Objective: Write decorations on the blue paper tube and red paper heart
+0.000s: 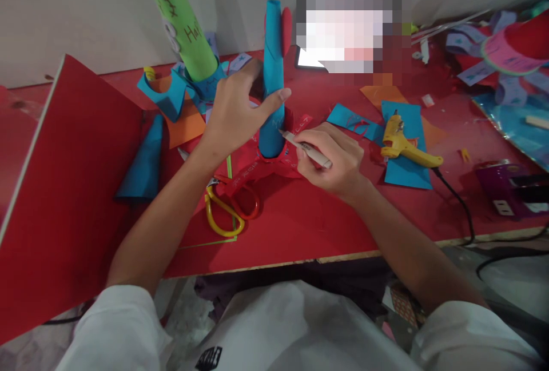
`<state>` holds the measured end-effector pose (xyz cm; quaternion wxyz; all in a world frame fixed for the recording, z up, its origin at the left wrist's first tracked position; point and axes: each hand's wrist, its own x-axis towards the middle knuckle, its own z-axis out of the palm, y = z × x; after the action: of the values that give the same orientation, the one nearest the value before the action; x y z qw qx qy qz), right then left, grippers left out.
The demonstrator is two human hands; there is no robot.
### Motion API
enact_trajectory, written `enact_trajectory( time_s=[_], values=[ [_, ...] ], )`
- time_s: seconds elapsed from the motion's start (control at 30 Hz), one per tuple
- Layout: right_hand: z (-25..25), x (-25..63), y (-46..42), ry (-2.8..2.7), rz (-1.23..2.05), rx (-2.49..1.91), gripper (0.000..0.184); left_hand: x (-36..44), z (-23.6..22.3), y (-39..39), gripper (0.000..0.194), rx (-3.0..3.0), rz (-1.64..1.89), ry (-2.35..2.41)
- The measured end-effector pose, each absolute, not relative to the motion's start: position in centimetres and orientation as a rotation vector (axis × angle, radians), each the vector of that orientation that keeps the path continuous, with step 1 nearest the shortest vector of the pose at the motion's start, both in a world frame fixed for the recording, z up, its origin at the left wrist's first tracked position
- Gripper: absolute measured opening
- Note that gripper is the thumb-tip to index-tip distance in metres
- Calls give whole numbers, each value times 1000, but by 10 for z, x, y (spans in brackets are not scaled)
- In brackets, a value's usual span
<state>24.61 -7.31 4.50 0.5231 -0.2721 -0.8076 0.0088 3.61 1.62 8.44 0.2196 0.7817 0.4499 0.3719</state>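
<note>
A blue paper tube (273,74) stands upright on a red paper base (253,172) with writing on its strips. My left hand (240,105) is wrapped around the tube from the left, thumb across its front. In my right hand (332,156) is a pale-bodied marker pen (311,152), its tip at the lower front of the tube beside faint marks. A red heart-like paper piece (286,31) sticks out near the tube's top. Scissors (225,216) with yellow and red handles lie in front of the base.
A yellow glue gun (405,145) rests on blue paper (407,174) at the right, its cord running off the table edge. Behind my left hand stands a green paper tube (180,19). A red board (72,188) stands at the left near a blue paper cone (143,165).
</note>
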Motion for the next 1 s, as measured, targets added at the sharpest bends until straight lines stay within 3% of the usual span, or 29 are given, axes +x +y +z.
enact_trajectory(
  time_s=[0.23,0.77,1.0],
  values=[
    [46,246,-74,-1925,25,-636,8,36,85,16,49,2175,1025,1265],
    [45,245,-73,-1992,25,-619,7,37,84,18,56,2189,1033,1232],
    [45,247,-72,-1871,-77,-658,7,37,84,18,68,2189,1065,1227]
  ],
)
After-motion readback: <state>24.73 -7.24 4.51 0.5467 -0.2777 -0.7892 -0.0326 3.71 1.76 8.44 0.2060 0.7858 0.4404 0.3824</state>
